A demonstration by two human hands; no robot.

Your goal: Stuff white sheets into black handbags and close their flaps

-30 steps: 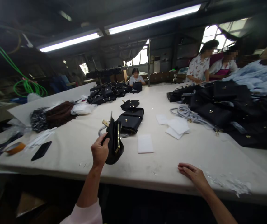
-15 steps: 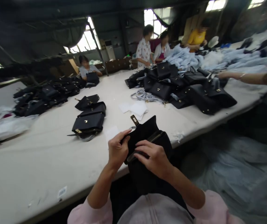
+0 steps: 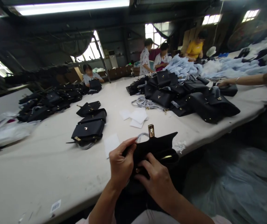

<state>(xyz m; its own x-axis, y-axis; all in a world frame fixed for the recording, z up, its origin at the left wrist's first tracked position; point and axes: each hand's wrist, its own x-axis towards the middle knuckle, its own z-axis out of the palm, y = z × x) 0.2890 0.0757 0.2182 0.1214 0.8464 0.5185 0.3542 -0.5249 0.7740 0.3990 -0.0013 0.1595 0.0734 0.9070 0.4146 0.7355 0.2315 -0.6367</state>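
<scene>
A: Status on the hands?
B: Left hand pinches the left end of a black bag. Right hand is closed on its front, fingers under the flap. Both are holding it.
A: Where's the bag?
B: In the air at the near edge of the counter, flap up, gold clasp on top.
A: Counter surface?
B: Long, off-white, scuffed. Stack of bags left of centre, white sheets just beyond the held bag. Grey straps beside a big heap of bags on the right. Another heap far left, plastic wrap at the left edge.
A: Room?
B: Dim workshop, tube light overhead, windows at the back. Pale blue fabric piled far right. Seated person at the far end, three more people by the fabric. A co-worker's arm reaches in from the right.
</scene>
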